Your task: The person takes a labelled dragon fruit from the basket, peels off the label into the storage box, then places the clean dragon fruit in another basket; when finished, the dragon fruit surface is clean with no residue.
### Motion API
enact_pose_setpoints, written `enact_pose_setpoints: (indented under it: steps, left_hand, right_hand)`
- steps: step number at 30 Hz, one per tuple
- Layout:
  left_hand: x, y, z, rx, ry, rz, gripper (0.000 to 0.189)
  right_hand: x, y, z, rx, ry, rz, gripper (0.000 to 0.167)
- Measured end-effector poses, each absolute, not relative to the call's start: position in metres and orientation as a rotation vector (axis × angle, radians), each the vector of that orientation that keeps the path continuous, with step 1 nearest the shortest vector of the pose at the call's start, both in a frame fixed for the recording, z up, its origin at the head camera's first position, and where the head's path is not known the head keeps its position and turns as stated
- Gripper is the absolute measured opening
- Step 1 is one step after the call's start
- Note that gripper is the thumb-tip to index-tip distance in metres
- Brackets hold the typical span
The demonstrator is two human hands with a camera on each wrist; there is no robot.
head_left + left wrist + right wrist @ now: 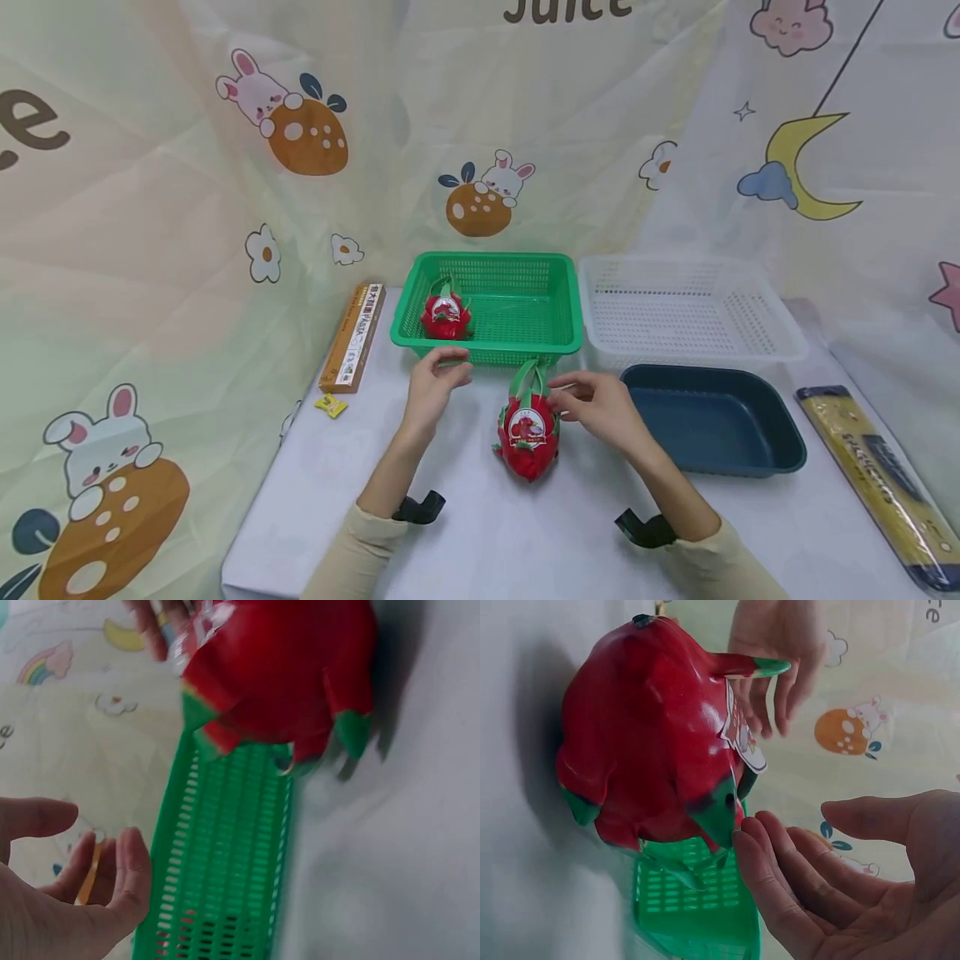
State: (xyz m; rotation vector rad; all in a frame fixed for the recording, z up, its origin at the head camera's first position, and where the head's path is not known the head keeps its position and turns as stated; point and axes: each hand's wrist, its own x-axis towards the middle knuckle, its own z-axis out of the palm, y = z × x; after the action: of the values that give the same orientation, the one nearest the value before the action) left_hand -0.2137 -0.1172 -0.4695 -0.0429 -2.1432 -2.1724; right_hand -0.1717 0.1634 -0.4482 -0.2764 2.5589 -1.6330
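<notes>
A red dragon fruit (528, 437) with green tips and a round white label lies on the white table in front of the green basket (525, 337). My right hand (600, 406) is at its right side. In the right wrist view its fingertips (751, 851) appear to touch a green tip of the dragon fruit (649, 727), with the thumb apart. My left hand (433, 390) hovers left of the fruit, before the basket's front rim, fingers loosely bent around nothing. Inside the basket, at its left end, sits a second dragon fruit (446, 318).
A white basket (693, 312) stands right of the green one, with a dark blue tray (716, 425) in front. At the far right lies a long yellow packet (873, 479). On the left are a brown box (352, 337) and a small yellow wrapped piece (331, 406).
</notes>
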Motion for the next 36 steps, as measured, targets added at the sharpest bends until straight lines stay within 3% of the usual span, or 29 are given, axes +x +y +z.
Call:
enact_pose_setpoints:
  steps: [7, 13, 24, 36]
  left_hand:
    - [-0.215, -0.091, -0.486, -0.170, -2.351, -2.117, 0.035]
    - [-0.228, -0.080, -0.504, -0.241, -2.401, -2.365, 0.044]
    - [-0.236, -0.078, -0.513, -0.226, -2.425, -2.538, 0.048]
    - [-0.235, -0.073, -0.512, -0.136, -2.362, -2.600, 0.054]
  right_hand:
    - [-0.173, 0.155, -0.452, -0.285, 2.459, -1.679, 0.033]
    - [-0.174, 0.150, -0.455, -0.290, 2.446, -1.686, 0.029]
    - [-0.172, 0.151, -0.452, -0.319, 2.416, -1.655, 0.024]
    - [-0.172, 0.173, -0.462, -0.302, 2.200, -1.729, 0.040]
